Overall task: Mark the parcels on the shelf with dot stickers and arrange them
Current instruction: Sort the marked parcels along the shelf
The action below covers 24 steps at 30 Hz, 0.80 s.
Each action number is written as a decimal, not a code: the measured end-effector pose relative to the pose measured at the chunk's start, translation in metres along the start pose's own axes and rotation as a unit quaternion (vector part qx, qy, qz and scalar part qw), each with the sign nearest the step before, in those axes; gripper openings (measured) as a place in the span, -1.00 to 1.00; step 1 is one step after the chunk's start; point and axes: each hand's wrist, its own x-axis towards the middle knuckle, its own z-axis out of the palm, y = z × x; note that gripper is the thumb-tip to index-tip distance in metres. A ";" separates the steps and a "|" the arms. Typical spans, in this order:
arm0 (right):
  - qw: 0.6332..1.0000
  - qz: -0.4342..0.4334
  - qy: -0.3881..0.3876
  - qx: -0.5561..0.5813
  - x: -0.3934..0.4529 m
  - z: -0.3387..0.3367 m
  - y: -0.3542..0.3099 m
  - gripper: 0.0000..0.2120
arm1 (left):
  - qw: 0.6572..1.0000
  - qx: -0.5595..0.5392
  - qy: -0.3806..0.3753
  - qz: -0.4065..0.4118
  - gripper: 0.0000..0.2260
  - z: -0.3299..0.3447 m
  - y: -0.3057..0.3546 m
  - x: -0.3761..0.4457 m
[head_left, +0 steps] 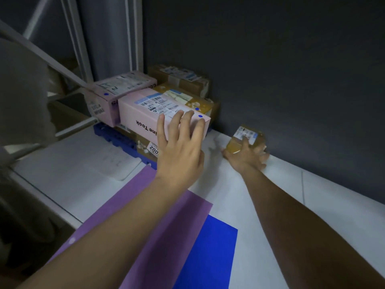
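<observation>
While the right hand [246, 156] spreads its fingers over the small brown parcel [245, 138] against the dark wall, not yet closed, the left hand [180, 142] rests flat, fingers splayed, on the pink box [145, 113]. A blue dot [200, 116] sits just past the left fingertips. Judgement: close thumb and fingers on opposite parcel sides before lifting; steady the stack meanwhile.
</observation>
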 end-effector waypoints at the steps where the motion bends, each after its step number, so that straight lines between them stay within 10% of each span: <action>1: 1.000 0.011 0.000 0.015 0.001 0.002 0.002 -0.22 | 1.000 0.005 -0.005 0.000 -0.51 0.001 0.000 0.001; 17: 0.907 -0.199 -0.025 0.371 -0.158 -0.069 0.069 -0.07 | 0.976 -0.163 -0.111 -0.091 -0.60 -0.070 0.047 -0.045; 24: 0.887 -0.268 -0.036 0.374 -0.267 -0.170 0.110 -0.12 | 0.771 -0.558 -0.223 -0.212 -0.34 -0.159 0.080 -0.072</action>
